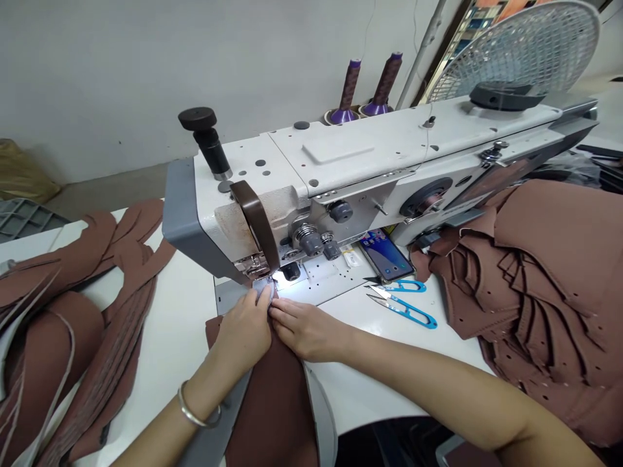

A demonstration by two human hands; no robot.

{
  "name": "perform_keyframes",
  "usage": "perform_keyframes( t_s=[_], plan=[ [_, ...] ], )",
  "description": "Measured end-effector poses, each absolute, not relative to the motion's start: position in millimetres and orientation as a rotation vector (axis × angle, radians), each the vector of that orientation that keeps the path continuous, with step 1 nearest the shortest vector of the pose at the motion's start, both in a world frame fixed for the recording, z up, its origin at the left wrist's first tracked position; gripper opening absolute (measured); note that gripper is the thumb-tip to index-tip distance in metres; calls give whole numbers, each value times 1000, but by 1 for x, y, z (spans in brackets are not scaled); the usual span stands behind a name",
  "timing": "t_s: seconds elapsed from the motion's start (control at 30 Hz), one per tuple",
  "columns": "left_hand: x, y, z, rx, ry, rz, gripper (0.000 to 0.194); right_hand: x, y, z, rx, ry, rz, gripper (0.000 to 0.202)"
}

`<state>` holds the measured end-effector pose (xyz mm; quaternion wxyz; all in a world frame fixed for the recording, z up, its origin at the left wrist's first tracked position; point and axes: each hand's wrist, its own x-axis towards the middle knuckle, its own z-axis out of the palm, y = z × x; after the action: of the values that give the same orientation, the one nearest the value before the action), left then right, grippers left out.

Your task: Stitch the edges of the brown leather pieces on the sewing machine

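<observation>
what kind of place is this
Probably a sewing workshop: there's an industrial-looking sewing machine, thread cones behind it, and stacks of cut brown pieces to the right.

The needle area of the white-and-grey metal sewing machine is partly hidden by a curved dark-brown strip. The grip of the left hand and right hand is too small to tell. The broad brown leather-like panel is cut off below; the stacked brown leather-like pieces leave at right. Icons on the black rectangular phone are unreadable.
</observation>
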<state>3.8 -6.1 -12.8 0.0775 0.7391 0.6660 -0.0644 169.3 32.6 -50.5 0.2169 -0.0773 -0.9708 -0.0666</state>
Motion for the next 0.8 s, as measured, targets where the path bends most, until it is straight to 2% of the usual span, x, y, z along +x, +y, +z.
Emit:
perform_keyframes(
  t_s=[0.13,0.47,0.8],
  plan=[
    [10,-13,-16,2210,2114,-132,51,172,31,-47,-134,-2660,-265,29],
    [25,-33,20,2126,2011,-538,54,174,10,-44,-162,-2643,-267,24],
    [26,-13,13,2120,1882,-525,53,165,20,-49,-207,-2605,-373,28]
  ],
)
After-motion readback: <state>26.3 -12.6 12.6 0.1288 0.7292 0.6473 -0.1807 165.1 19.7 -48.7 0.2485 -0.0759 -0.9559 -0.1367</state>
